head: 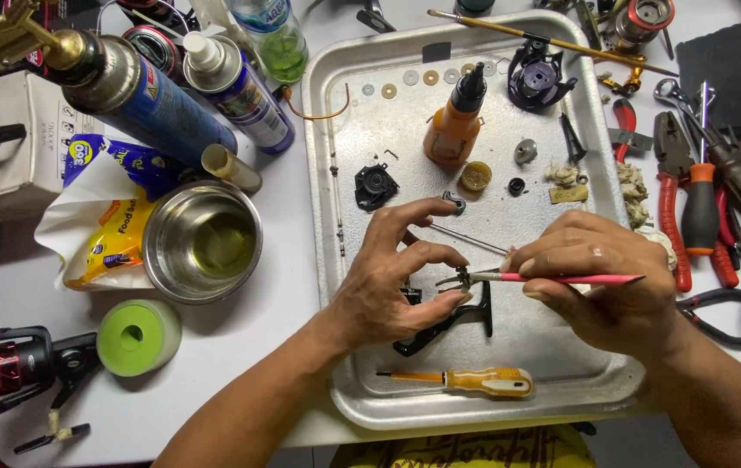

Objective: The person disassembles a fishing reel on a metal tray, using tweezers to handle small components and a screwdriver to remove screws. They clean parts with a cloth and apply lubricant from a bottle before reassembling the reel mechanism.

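The small metal part (461, 279), pinched at the left hand's (396, 286) fingertips, looks light, stiff and slippery; right hand (600, 286) grips a pink-handled tool (561, 278), tip apparently touching it.

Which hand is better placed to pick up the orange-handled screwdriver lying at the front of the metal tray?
Probably the left hand: it pinches only a small metal part, while the right hand grips a pink tool. The orange-handled screwdriver lies nearer it.
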